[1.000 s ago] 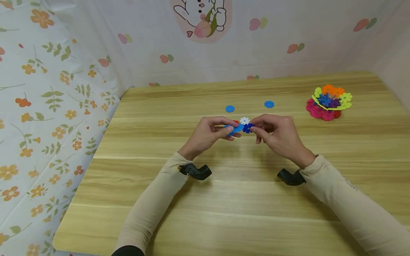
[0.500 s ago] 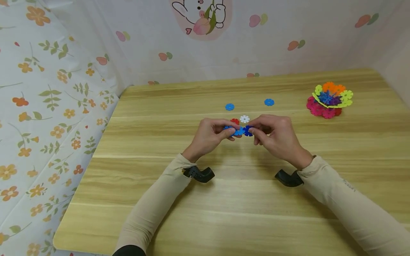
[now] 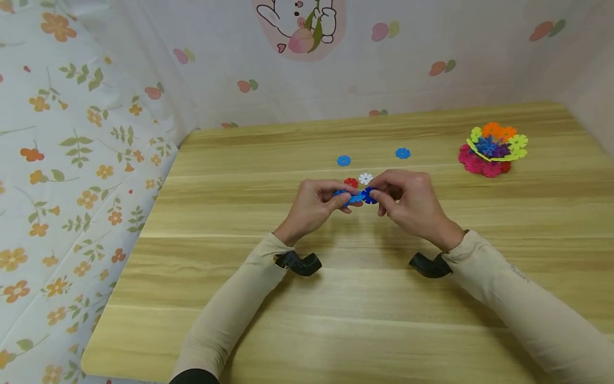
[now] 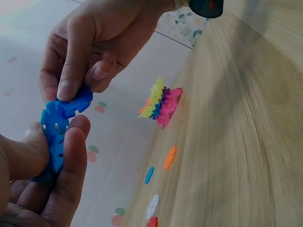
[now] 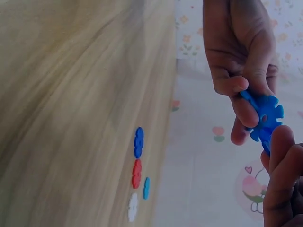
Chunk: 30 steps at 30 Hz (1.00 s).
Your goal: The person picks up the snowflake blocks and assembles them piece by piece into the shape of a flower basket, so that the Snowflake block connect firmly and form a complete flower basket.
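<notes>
Between thumb and fingers, my left hand [image 3: 314, 209] pinches joined light blue snowflake discs [image 3: 356, 197], notched round the rim. My right hand [image 3: 413, 205] pinches a dark blue snowflake disc [image 3: 369, 196] by its edge. In the left wrist view this dark blue disc [image 4: 75, 101] meets the end of the light blue discs [image 4: 53, 125] at an angle; how deep the notches engage is unclear. The right wrist view shows one light blue disc [image 5: 271, 113] face-on between both hands. Fingers cover parts of the pieces.
Beyond the hands lie red [image 3: 351, 183], white [image 3: 366, 178] and two light blue discs [image 3: 344, 160]. Wrist views add an orange disc [image 4: 170, 157] and a dark blue disc [image 5: 138, 142] on the table. A multicoloured flower assembly [image 3: 492, 150] stands at back right.
My right hand has shifted slightly left, bringing the dark blue disc against the light blue ones and turning its face. My left hand has moved slightly right. The loose discs stay put.
</notes>
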Tool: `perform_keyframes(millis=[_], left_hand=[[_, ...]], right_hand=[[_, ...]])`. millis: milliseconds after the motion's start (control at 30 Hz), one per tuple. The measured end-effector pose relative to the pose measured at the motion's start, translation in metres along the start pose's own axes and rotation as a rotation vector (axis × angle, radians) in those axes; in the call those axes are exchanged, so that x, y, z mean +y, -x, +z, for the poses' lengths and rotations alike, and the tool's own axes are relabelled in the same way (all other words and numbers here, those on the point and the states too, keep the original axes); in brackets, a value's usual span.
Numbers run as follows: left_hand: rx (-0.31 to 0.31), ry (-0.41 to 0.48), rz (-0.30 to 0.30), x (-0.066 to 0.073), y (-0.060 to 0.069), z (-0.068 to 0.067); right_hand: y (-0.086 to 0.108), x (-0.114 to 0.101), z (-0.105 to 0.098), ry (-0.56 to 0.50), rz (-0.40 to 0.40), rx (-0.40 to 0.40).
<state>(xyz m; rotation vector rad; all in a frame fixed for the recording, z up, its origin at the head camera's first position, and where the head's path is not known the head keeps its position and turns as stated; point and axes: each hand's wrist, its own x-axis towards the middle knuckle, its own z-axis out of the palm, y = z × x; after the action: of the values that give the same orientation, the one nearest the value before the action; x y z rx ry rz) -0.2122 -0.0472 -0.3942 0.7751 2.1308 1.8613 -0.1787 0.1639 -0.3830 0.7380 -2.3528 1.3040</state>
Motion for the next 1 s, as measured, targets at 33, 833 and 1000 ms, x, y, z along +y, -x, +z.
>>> perform_keyframes(millis=[33, 833, 1000], left_hand=[[0.002, -0.003, 0.001, 0.000, 0.000, 0.000], [-0.012, -0.032, -0.142, 0.001, -0.003, -0.019], [0.053, 0.084, -0.146, -0.002, 0.000, -0.026]], right_hand=[[0.000, 0.000, 0.001, 0.001, 0.003, -0.001], [-0.027, 0.018, -0.018, 0.051, 0.262, -0.311], [-0.038, 0.046, -0.035, 0.375, 0.247, -0.461]])
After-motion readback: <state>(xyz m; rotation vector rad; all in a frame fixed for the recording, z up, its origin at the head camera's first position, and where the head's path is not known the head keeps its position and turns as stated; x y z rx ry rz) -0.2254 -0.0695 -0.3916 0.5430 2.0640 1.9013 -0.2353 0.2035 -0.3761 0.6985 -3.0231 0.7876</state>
